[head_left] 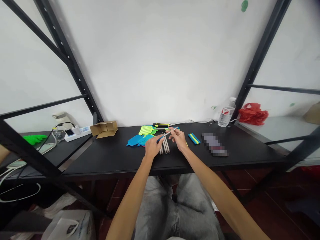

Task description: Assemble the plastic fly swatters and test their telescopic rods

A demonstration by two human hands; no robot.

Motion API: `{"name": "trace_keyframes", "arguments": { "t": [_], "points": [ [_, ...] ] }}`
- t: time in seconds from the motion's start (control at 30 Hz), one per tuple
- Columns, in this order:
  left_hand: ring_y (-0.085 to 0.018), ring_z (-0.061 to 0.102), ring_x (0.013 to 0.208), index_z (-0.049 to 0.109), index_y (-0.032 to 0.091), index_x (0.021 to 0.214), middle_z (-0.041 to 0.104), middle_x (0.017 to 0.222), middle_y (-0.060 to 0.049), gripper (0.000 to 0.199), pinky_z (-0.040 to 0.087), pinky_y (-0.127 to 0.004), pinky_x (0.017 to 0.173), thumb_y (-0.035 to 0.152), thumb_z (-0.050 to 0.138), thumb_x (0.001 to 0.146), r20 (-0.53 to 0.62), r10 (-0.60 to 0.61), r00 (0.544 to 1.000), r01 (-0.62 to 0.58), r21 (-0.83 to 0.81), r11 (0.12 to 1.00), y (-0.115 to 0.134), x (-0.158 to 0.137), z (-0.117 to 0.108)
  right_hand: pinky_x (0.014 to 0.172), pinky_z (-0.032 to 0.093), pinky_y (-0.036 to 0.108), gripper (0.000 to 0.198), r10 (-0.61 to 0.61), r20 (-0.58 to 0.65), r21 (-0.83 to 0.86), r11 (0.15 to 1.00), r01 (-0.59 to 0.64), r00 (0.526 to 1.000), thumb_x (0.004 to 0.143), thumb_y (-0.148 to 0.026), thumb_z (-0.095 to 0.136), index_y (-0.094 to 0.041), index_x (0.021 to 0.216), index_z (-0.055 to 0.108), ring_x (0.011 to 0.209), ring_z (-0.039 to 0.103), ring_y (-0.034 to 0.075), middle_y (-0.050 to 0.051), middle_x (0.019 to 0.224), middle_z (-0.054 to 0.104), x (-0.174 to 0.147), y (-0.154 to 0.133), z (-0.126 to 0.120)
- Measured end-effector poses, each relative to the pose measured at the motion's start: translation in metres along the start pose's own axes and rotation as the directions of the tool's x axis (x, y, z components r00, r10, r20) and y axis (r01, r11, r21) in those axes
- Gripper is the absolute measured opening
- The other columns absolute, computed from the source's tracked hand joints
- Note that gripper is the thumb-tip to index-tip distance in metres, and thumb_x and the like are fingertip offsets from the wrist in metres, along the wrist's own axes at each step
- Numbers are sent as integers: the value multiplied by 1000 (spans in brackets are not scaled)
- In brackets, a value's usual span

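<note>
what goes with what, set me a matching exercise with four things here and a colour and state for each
1. metal rods
2. cardboard box
3. water bottle
4. plastic bag

A. red, crumpled
B. silvery, lying in a group
C. clear, standing
D. brown, open

Pairs: 1-B, 2-D, 3-C, 4-A

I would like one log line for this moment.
left hand: holds blue-ended rod; right hand: holds same rod; on black table: metal rods, cardboard box
</note>
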State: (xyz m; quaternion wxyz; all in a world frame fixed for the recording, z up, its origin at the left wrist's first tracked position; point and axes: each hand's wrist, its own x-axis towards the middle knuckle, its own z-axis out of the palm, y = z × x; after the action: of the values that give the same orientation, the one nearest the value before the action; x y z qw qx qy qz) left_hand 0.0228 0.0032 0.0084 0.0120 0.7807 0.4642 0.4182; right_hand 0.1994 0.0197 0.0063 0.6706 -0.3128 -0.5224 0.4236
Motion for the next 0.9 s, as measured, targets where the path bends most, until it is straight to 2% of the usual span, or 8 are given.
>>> {"name": "trace_keyframes", "arguments": {
  "t": [0.07, 0.2, 0.43, 0.53, 0.63, 0.7, 0.77, 0.9],
  "points": [
    [-18, 67, 85, 72, 27, 118, 76, 102, -4, 40, 43, -26, 71, 51, 46, 97, 4, -3, 1000, 3, -2, 1000, 1, 0, 0, 41, 35, 19, 42, 9, 10, 33, 999, -9, 1000, 81, -53, 68, -20, 106, 71, 57, 59, 10, 8, 103, 75, -1, 0, 0],
    [-18, 68, 85, 72, 26, 118, 76, 105, -5, 42, 44, -27, 72, 51, 46, 97, 1, -13, 1000, 13, 1, 1000, 2, 0, 1, 41, 34, 20, 39, 32, 14, 32, 999, -32, 999, 78, -54, 70, -19, 93, 73, 53, 57, 8, 8, 101, 75, 0, 2, -1],
    [-20, 68, 94, 73, 27, 117, 75, 110, -6, 39, 44, -27, 74, 50, 49, 96, -28, 7, 1000, -6, 35, 999, -1, -1, 5, 39, 32, 21, 42, 53, -42, -11, 998, -54, 998, 72, -57, 74, -17, 85, 73, 47, 52, 8, 8, 86, 75, 2, 6, 0],
    [-21, 68, 88, 73, 27, 116, 76, 104, -7, 41, 41, -28, 69, 53, 48, 96, -34, -13, 999, 16, 93, 995, 1, -1, 6, 39, 31, 20, 42, 54, -29, -29, 998, -55, 998, 73, -57, 73, -16, 86, 73, 49, 54, 9, 9, 88, 75, 1, 4, 2],
    [-20, 68, 85, 71, 27, 117, 76, 101, -8, 41, 38, -28, 65, 52, 45, 97, -11, 14, 1000, -12, 147, 989, 3, -1, 4, 39, 32, 21, 40, 46, 19, -77, 996, -45, 999, 73, -55, 73, -16, 86, 74, 52, 57, 11, 8, 85, 75, -2, 1, 7],
    [-20, 68, 87, 71, 27, 117, 75, 105, -8, 41, 39, -27, 66, 50, 43, 98, -13, 44, 999, -42, 162, 986, -1, -2, -2, 42, 37, 22, 39, 36, 60, -112, 993, -29, 998, 73, -52, 75, -17, 90, 75, 56, 60, 13, 7, 85, 75, -4, 0, 9],
    [-20, 68, 90, 71, 25, 115, 74, 108, -8, 40, 39, -27, 68, 48, 42, 99, -63, 32, 997, -20, 185, 983, -12, -5, -13, 49, 45, 24, 40, 24, 88, -138, 990, -12, 996, 72, -49, 76, -17, 97, 75, 64, 65, 17, 7, 86, 75, -6, 1, 9],
    [-21, 68, 94, 68, 22, 117, 74, 107, -8, 39, 40, -27, 70, 44, 40, 100, -238, -89, 967, 152, 261, 953, -45, -16, -44, 61, 54, 29, 35, -33, 108, -285, 956, 63, 994, 81, -48, 68, -19, 100, 74, 83, 71, 24, 8, 91, 76, -6, 8, 5]
  ]
}}
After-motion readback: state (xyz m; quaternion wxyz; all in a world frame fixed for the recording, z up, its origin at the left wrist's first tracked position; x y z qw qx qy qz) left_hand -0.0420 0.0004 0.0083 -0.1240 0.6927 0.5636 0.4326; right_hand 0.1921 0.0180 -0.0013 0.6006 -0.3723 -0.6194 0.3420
